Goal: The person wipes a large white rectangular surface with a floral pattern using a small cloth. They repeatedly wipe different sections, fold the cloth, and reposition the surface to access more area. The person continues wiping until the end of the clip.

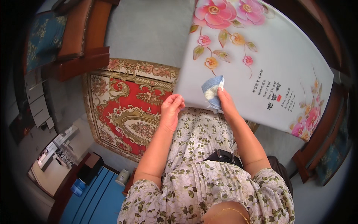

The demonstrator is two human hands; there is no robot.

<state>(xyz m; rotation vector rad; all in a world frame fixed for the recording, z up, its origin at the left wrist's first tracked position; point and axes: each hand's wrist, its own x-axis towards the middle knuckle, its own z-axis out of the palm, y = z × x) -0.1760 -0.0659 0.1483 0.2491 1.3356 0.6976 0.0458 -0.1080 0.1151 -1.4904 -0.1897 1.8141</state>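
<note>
My right hand (pixel 227 102) grips a small blue-and-white piece of knitted or crocheted fabric (pixel 212 89), thumb on top, at the near edge of the table. The fabric is folded over, with a cream-white band between blue parts. To its left, apart from it, my left hand (pixel 172 108) is closed with the thumb and fingers pinched together. Whether a thin thread or tool sits in that pinch is too small to tell. Beneath the fabric lies the pale tablecloth (pixel 238 84), printed with pink and yellow flowers and lines of writing.
A red and cream patterned rug (pixel 130 108) covers the floor left of my knees. Wooden seats (pixel 80 33) with blue cushions stand at the far left and right. A blue striped surface (pixel 93 198) with a pale jar (pixel 122 177) is at the lower left. A black strap (pixel 225 156) lies across my lap.
</note>
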